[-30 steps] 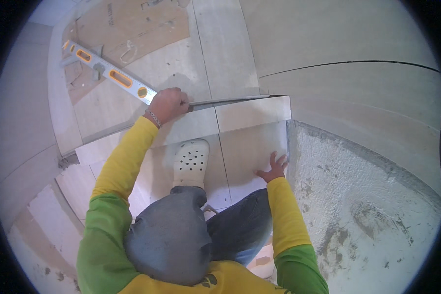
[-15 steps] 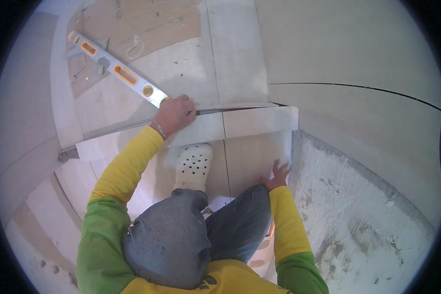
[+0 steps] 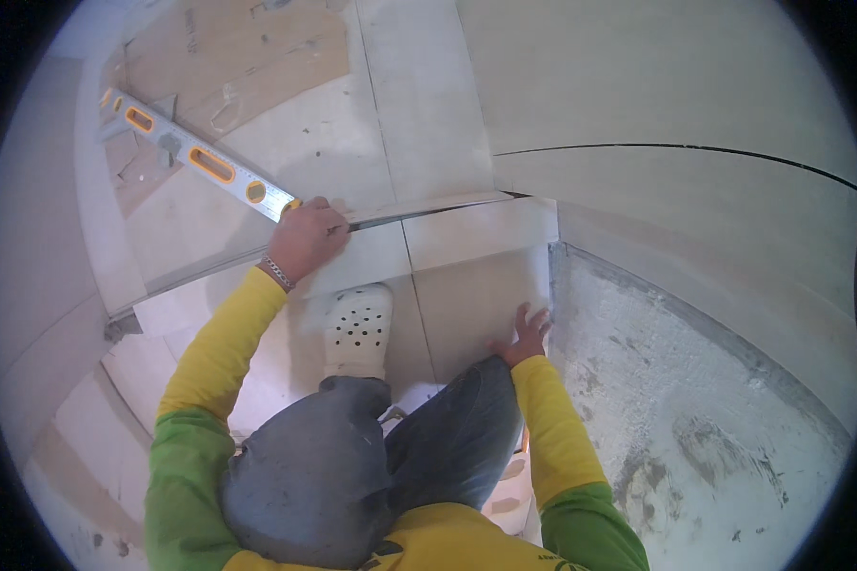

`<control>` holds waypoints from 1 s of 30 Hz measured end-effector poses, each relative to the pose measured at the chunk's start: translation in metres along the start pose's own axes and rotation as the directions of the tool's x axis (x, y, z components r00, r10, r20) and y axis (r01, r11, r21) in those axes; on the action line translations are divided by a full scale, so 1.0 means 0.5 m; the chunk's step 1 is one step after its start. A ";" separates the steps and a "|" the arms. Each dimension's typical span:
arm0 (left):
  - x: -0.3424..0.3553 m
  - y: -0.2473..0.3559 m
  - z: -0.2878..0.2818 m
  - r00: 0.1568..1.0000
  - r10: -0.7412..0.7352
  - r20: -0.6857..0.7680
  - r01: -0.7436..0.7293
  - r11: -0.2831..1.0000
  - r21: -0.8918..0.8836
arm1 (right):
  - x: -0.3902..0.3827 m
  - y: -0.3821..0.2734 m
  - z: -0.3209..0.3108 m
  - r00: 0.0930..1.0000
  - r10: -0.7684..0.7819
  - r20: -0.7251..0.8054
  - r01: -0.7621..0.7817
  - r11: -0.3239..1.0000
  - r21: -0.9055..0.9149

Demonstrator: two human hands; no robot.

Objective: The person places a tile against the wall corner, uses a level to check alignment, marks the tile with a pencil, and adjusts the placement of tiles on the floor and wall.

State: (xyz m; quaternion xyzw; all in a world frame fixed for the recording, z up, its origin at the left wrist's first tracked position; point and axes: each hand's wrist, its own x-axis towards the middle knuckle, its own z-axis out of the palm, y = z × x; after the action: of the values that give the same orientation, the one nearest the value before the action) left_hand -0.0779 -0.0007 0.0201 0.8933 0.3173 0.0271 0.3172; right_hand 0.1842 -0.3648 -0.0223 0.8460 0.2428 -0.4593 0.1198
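The pale floor tile (image 3: 481,285) lies against the wall corner, beside bare mortar (image 3: 676,409). The right hand (image 3: 522,335) presses flat and open on it; the left hand (image 3: 305,238) is closed around the spirit level (image 3: 200,162). Seating it well likely means even pressure and a flush edge with its neighbour.

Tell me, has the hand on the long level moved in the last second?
No. The left hand grips the same end of the spirit level, beside the tile joint. The whole picture shifted together, so the camera moved instead.

Silver spirit level (image 3: 192,158), orange windows
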 end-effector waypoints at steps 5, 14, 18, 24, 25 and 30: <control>0.003 -0.003 0.006 1.000 0.010 -0.009 -0.010 0.998 -0.057 | -0.002 0.004 -0.001 1.000 -0.006 0.005 0.006 1.000 0.023; 0.006 -0.017 0.002 0.998 -0.009 0.068 0.011 1.000 -0.027 | 0.003 -0.003 0.003 1.000 0.011 -0.013 -0.012 0.999 -0.048; -0.001 -0.031 0.006 0.999 0.007 0.033 -0.005 0.998 -0.061 | -0.006 -0.006 -0.004 1.000 -0.020 -0.019 0.020 1.000 0.010; 0.005 -0.029 -0.001 0.999 0.036 0.029 -0.030 0.982 -0.185 | 0.009 0.019 0.022 0.998 -0.004 -0.069 -0.002 0.996 -0.088; 0.007 -0.028 -0.003 0.998 0.044 0.039 -0.034 0.975 -0.218 | 0.012 0.022 0.025 0.997 -0.005 -0.072 -0.001 0.996 -0.089; 0.007 -0.040 -0.003 0.996 0.046 0.073 -0.027 0.971 -0.237 | -0.002 -0.004 0.007 0.999 0.010 -0.042 -0.011 0.999 -0.038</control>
State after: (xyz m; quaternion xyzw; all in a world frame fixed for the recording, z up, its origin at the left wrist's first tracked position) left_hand -0.0863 0.0141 0.0092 0.8554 0.2827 0.0356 0.4325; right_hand 0.1799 -0.3649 -0.0234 0.8543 0.2494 -0.4362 0.1331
